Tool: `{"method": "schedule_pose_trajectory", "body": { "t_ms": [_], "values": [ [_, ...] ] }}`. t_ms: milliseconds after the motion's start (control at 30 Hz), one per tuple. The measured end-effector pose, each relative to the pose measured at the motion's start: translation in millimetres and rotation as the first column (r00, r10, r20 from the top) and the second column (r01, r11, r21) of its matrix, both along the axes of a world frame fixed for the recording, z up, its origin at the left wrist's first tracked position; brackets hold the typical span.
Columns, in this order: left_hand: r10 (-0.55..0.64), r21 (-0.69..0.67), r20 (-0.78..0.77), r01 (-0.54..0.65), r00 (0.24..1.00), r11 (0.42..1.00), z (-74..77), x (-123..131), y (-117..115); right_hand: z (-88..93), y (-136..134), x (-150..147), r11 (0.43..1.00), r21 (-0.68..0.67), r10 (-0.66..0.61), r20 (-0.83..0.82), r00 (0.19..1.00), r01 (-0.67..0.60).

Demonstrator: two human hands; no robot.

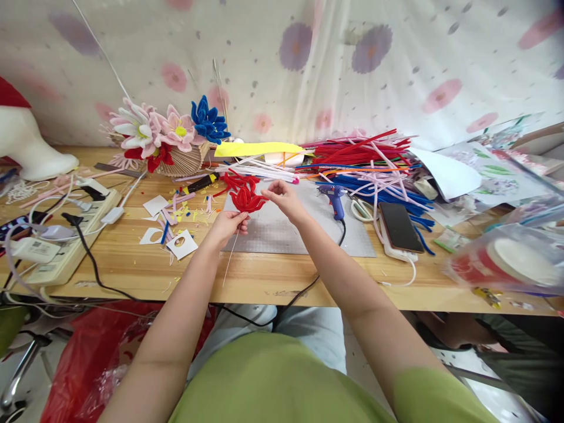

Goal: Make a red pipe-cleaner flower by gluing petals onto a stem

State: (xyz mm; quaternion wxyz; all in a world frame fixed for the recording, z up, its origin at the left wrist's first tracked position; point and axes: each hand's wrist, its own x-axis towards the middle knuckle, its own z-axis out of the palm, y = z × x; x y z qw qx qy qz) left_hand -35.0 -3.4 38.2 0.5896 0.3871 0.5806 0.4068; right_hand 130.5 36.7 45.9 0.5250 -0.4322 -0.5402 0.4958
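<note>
A red pipe-cleaner flower [248,197] stands above the grey cutting mat [304,232], a thin white stem [230,264] hanging down from it. Its base is held by the closed fingers of my left hand [230,226]. My right hand [282,198] is at the flower's right side, thumb and fingertips pinched together on the tip of a red petal. Just behind the flower lie more red pipe-cleaner pieces [227,182], partly hidden by it. On the mat's right part rests a blue glue gun [333,200].
Pipe cleaners [361,155] in several colours are heaped at the back. Finished flowers [176,129] stand at back left. A phone [400,226], scissors [361,210] and a bagged cup [506,261] lie right. Paper scraps [181,244] and a power strip [74,235] sit left. A black cord [304,291] crosses the table's front edge.
</note>
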Motion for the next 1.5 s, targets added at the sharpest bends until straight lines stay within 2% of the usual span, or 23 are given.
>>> {"method": "schedule_pose_trajectory", "body": {
  "t_ms": [67,167,300,500,600,733,800,867,933,1100,1200,1367,1500],
  "values": [
    [-0.004,0.001,-0.009,0.004,1.0,1.0,1.7,4,0,6.5,0,-1,0.982,0.169,0.068,0.096,0.993,-0.084],
    [0.001,0.011,-0.012,-0.001,1.0,1.0,3.7,9,1,9.2,1,-5,0.952,0.163,0.22,0.224,0.949,-0.259],
    [0.02,0.031,-0.019,-0.019,1.0,0.999,3.2,10,0,-0.1,6,-9,0.966,0.098,0.202,0.284,0.937,-0.238],
    [0.029,0.117,-0.015,-0.027,0.999,0.993,-1.9,9,0,-7.0,14,-9,0.974,0.019,0.217,0.219,0.951,-0.227],
    [0.033,0.12,-0.022,-0.03,0.999,0.992,-1.6,10,0,-3.8,16,-5,0.96,0.05,0.257,0.246,0.934,-0.277],
    [0.034,0.054,0.038,-0.036,0.999,0.998,2.4,10,-2,1.6,12,1,0.9,0.16,0.354,0.279,0.893,-0.406],
    [0.028,0.018,0.07,-0.029,0.997,0.999,3.9,10,-2,2.0,10,2,0.89,0.206,0.336,0.308,0.89,-0.407],
    [0.015,0.0,0.092,-0.015,0.996,1.0,4.4,10,-2,0.2,10,2,0.907,0.218,0.28,0.328,0.902,-0.36],
    [0.001,0.0,0.101,-0.001,0.995,1.0,4.4,9,-3,-2.9,12,0,0.927,0.195,0.251,0.31,0.917,-0.32],
    [-0.041,0.043,0.085,0.038,0.996,0.998,3.1,9,-5,-7.5,23,-1,0.944,0.096,0.29,0.211,0.933,-0.315],
    [-0.072,0.064,0.037,0.07,0.997,0.996,1.8,10,-4,-6.6,26,3,0.935,0.036,0.341,0.186,0.922,-0.353],
    [-0.044,0.07,-0.087,0.05,0.995,0.996,1.0,15,-2,-6.7,27,10,0.902,-0.04,0.432,0.132,0.892,-0.431],
    [-0.02,0.035,-0.035,0.021,0.999,0.999,3.2,17,-2,-4.2,25,9,0.904,-0.055,0.427,0.127,0.895,-0.423]
  ]
}}
